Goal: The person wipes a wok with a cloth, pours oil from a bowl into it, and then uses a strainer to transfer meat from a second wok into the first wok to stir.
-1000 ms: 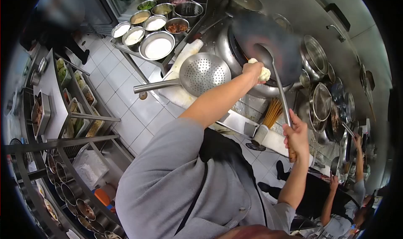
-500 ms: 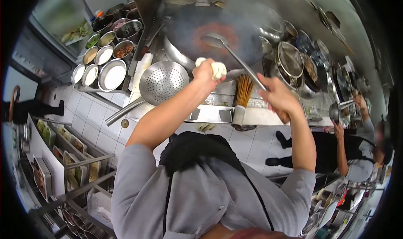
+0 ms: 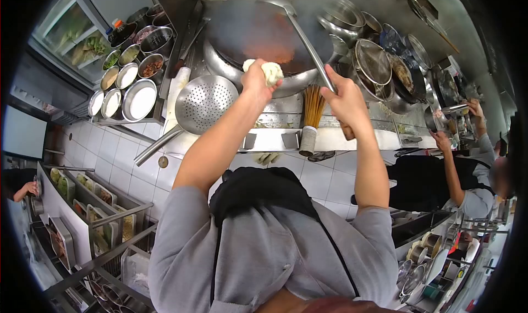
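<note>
My left hand (image 3: 256,82) is wrapped round a bunched white cloth (image 3: 270,73) at the near rim of a big steaming wok (image 3: 220,63). Red food (image 3: 278,53) shows through the steam inside it. A long-handled ladle (image 3: 305,35) is gripped in my right hand (image 3: 345,101), its bowl raised over the far part of the wok. Below the wok, between my hands, stands a bamboo brush (image 3: 312,112). A perforated strainer (image 3: 204,104) lies left of my left forearm.
Metal bowls of ingredients (image 3: 139,100) stand on the left. A mesh sieve (image 3: 375,62) and pans are on the right. Another person (image 3: 432,184) works at the far right, holding a small pan. A second person's hand (image 3: 27,190) shows at the far left.
The ladle has risen out of the wok's middle toward its far side. My view has shifted, and the person at the left edge now shows a hand by the counter.
</note>
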`<state>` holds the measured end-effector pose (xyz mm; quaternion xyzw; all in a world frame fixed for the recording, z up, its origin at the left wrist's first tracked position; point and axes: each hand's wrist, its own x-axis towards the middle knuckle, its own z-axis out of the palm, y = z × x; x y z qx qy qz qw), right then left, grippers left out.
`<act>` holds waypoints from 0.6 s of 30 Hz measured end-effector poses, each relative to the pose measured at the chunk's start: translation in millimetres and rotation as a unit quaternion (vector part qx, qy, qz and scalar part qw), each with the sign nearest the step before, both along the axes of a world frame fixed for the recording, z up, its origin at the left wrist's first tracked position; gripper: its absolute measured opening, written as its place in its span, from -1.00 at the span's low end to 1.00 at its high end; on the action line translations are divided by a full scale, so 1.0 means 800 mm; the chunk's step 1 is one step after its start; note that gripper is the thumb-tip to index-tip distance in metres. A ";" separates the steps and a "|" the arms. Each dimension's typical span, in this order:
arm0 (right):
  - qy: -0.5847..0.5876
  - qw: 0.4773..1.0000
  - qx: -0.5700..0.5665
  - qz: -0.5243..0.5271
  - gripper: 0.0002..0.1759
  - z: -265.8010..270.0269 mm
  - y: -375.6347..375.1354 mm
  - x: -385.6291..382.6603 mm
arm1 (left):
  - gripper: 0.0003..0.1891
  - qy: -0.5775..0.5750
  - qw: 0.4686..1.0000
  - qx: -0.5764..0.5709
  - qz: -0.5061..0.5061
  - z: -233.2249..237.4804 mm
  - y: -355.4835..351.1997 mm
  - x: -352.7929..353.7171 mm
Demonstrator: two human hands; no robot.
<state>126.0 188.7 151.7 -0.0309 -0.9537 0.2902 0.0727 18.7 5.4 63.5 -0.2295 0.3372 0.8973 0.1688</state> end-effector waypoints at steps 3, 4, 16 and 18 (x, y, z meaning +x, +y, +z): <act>0.013 0.999 0.039 -0.018 -0.34 -0.016 -0.011 -0.017 | -0.86 0.011 1.000 -0.022 -0.011 -0.027 0.005 -0.042; -0.019 0.999 0.031 -0.024 -0.36 -0.017 -0.017 -0.025 | -0.86 0.008 1.000 -0.028 -0.007 -0.030 0.007 -0.047; -0.111 0.986 0.121 0.021 -0.40 -0.069 -0.020 -0.073 | -0.55 0.057 0.987 -0.008 -0.149 -0.072 -0.022 -0.028; -0.096 0.988 0.118 0.038 -0.39 -0.068 -0.018 -0.074 | -0.66 0.076 0.978 0.026 -0.191 -0.090 -0.023 -0.005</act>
